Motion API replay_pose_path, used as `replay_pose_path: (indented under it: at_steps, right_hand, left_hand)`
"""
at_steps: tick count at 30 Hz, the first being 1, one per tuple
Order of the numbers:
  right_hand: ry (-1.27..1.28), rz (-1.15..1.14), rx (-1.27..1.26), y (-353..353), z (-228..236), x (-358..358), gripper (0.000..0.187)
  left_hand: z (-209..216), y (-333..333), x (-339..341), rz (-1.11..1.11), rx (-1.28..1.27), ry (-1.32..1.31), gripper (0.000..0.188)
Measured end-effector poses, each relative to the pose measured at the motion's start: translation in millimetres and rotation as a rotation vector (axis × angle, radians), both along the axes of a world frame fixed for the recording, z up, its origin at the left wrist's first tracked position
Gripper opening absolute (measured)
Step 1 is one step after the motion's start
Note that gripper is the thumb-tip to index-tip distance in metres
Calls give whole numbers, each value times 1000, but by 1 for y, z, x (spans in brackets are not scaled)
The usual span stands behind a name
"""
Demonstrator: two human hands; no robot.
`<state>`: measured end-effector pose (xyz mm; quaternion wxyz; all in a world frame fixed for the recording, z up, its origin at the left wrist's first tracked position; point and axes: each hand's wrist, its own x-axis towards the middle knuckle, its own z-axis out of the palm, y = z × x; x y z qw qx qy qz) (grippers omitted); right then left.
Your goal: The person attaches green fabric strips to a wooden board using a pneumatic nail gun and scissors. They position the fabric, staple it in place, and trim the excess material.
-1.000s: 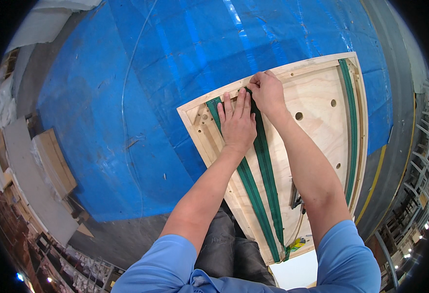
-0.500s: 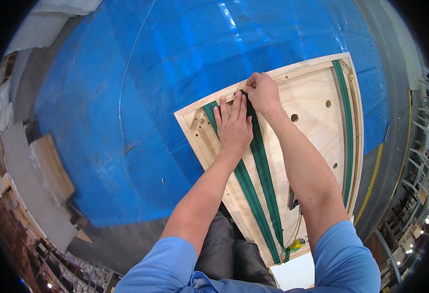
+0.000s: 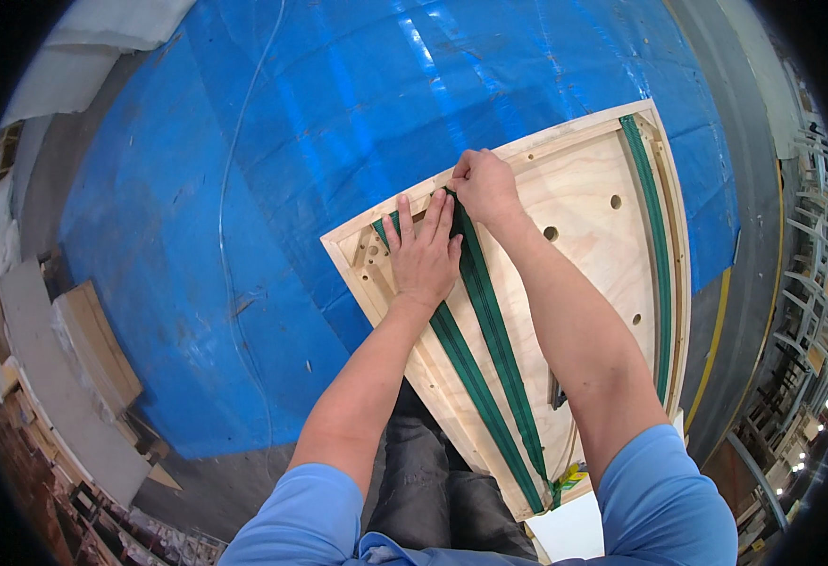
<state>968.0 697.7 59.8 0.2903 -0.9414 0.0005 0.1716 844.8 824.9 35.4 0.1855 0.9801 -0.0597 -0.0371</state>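
A wooden panel frame (image 3: 654,127) with a plywood face stands tilted in front of me. Long green webbing straps (image 3: 486,311) run along it, two of them meeting near its lower end. My left hand (image 3: 423,257) lies flat with fingers spread over the far ends of the two left straps. Beside it, my right hand (image 3: 485,189) pinches at the far rail, by the end of the middle strap. Its fingertips hide whatever small piece they grip. Another green strap (image 3: 654,245) follows the right side of the frame.
A dark tool (image 3: 556,391) lies on the panel, partly behind my right forearm. Near the lower end sits a yellow-green object (image 3: 574,474). Blue sheeting (image 3: 197,236) with a thin pale hose covers the floor. Boards (image 3: 98,344) are stacked at left, metal frames (image 3: 810,274) at right.
The panel and both hands sit slightly farther left in the view. My left hand stays flat on the straps, and the right keeps its pinch at the far rail.
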Motion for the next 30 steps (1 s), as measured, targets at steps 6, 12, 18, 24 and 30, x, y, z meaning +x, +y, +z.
replay_pose_path:
  at_steps: [6, 12, 18, 24, 30]
  right_hand:
    - [26, -2, -24, -1, -3, 2, 14]
    - [56, -4, -33, 0, -1, 3, 15]
    - [70, 17, -56, 1, 4, 5, 12]
    - [43, 21, -50, 1, 1, 5, 9]
    - [33, 16, -48, -1, -3, 4, 9]
  left_hand:
    - [1, -1, 0, -11, 18, 6, 69]
    - [1, -2, 1, -9, 25, 1, 70]
    - [-1, -2, 1, -4, 30, 5, 70]
    - [-2, -3, 0, -2, 46, 31, 70]
    - [0, -4, 0, -10, 68, 51, 71]
